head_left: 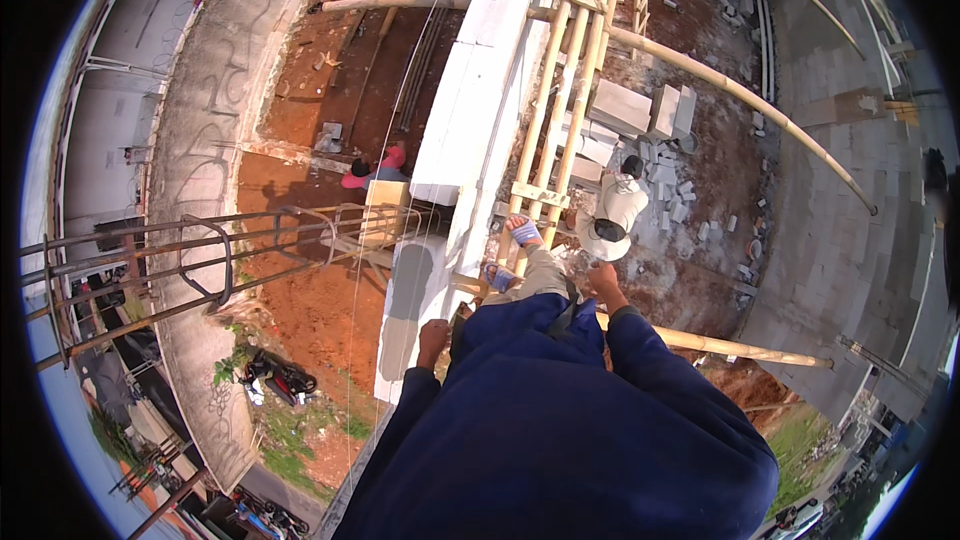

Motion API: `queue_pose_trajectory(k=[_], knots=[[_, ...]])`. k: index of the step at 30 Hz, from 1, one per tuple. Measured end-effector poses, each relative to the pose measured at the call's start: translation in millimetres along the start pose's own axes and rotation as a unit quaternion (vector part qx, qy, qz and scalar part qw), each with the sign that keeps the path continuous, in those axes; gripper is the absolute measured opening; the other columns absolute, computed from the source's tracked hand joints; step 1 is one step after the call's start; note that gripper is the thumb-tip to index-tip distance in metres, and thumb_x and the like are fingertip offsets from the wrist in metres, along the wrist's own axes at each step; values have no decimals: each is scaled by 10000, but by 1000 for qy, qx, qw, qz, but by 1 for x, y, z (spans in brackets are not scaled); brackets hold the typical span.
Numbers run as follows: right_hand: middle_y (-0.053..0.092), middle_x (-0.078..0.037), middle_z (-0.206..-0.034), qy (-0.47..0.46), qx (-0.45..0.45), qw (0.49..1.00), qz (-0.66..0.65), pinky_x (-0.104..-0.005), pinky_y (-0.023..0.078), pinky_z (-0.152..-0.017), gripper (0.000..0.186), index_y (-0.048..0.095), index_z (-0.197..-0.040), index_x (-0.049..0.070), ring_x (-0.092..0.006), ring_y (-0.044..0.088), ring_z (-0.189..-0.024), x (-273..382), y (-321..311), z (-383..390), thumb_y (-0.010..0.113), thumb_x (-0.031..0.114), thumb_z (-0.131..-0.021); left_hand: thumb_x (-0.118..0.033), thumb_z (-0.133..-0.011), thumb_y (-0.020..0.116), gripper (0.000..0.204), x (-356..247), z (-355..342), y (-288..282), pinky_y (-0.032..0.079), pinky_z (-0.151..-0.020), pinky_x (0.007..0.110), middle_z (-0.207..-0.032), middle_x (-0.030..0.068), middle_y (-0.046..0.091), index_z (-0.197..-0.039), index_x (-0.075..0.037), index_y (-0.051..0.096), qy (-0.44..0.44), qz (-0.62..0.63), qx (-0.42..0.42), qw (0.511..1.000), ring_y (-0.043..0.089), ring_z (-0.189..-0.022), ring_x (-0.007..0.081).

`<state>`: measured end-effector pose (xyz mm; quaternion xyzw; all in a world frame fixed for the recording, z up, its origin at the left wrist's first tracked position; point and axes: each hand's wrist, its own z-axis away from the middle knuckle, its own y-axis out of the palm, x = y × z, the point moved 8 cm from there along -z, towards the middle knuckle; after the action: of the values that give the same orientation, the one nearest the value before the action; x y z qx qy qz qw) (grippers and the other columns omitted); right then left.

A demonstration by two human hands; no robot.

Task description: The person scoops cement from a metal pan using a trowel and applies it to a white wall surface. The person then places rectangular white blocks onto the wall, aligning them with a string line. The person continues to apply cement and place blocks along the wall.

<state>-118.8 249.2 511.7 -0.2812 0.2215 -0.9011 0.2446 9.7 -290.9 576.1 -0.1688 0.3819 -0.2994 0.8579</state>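
Scaffold of pale yellow bamboo poles (568, 90) underfoot, narrow, running away ahead along the right side of a long white block wall (480, 90). Near end of that wall just left of the bare left hand (432, 343), with a smooth grey patch (412, 275) close to the edge. Left fingers curled into a fist; cannot tell whether touching the wall or only beside it. Bare right hand (603, 281) out past the right edge of the poles, fingers likewise bent in; cannot tell whether around anything. Feet in striped sandals (523, 231) on the poles, one ahead of the other, with little width to spare on either side. Open drop to the right, down to reddish ground strewn with broken pale blocks (668, 180), and a person in a light top (622, 202) low down beyond the right hand. Bamboo pole (750, 135) stretching across that space toward a tall grey block wall (830, 230). Another open drop to the left, past the white wall, with a cage of rusty steel bars (200, 275) across it and a person in a pink head covering (393, 158) below
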Motion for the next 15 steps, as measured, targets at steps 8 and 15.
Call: queue_pose_trajectory(k=[8,15], knots=[[655,-340,-1391,-21,-31,999,-22,-502,500,-1115,727,525,-1531,-20,-474,624,-1329,42,-1,7,689,247,-874,-128,-910,670,273,-12,24,-29,620,-639,361,-959,118,791,-1120,-3,791,-54,101,-63,991,777,-762,227],[628,-365,-1416,-44,-12,999,-1,-514,472,-1149,799,430,-1596,-15,-497,598,-1352,28,-11,-21,664,272,-888,-212,-927,702,305,-27,-13,-11,617,-851,383,-1030,142,813,-1133,-15,811,-47,123,-66,989,788,-947,263]])
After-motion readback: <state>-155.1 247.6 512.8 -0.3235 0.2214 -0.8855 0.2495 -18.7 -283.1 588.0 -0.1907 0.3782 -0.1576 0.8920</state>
